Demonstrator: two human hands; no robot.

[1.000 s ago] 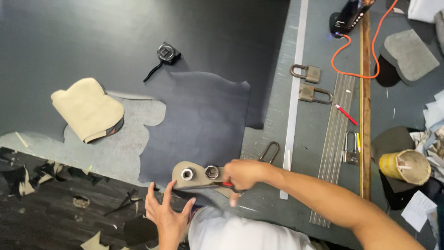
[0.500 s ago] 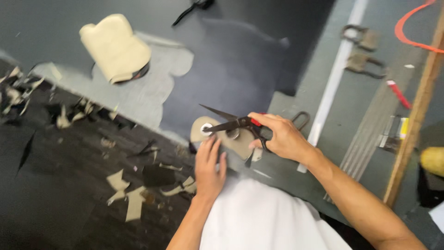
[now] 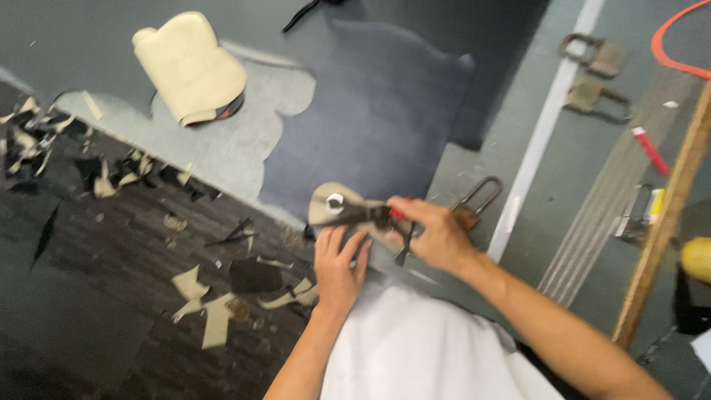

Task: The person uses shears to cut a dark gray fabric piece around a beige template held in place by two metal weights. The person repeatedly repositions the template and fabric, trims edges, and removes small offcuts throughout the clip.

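Upper left: a cream padded cushion [image 3: 189, 65] lying on the grey table [image 3: 89, 37]. Centre: a dark blue sheet of fabric [image 3: 378, 126] with a wavy cut edge, spread over a paler grey sheet [image 3: 244, 137]. Lower left: beige and black offcuts [image 3: 222, 296] scattered on the dark floor [image 3: 81, 296]. Right: two metal clamps [image 3: 592, 70], a white strip [image 3: 541, 137], a red pen [image 3: 650, 148], an orange cable [image 3: 670, 44], and a wooden bar [image 3: 666, 222] lying slantwise beside a yellow roll [image 3: 698, 259].

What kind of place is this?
Probably a cutting workshop, for upholstery or leather. The right hand holds scissors over a dark sheet on the table, with offcut scraps below and a cream padded piece.
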